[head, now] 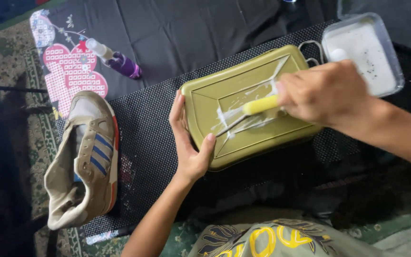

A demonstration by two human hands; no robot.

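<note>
Two hands are at work in the head view, both yours. Your left hand cups the near-left edge of the olive-green plastic lid, thumb hooked over its rim and fingers laid flat along its left side, so it is half-closed as a brace rather than a full grasp. Your right hand is closed firmly round the yellow handle of a brush, which lies across the middle of the lid; I cannot make out the bristle end clearly (it blurs into the white lather streaked over the recessed panel).

The lid sits upside-up on a black dotted mat, tilted slightly across it. Beyond your right hand, at the far right, stands a clear tub of soapy white water, just beside the lid's far corner. Well to the left lies a beige sneaker with blue stripes, half off the mat, and past it a purple spray bottle on its side on dark cloth.

As I judge it, the wet lid could skid under a hard stroke, since only one edge is steadied. Your right wrist passes close to the tub, so a wide sweep could knock it and spill it over the mat.
</note>
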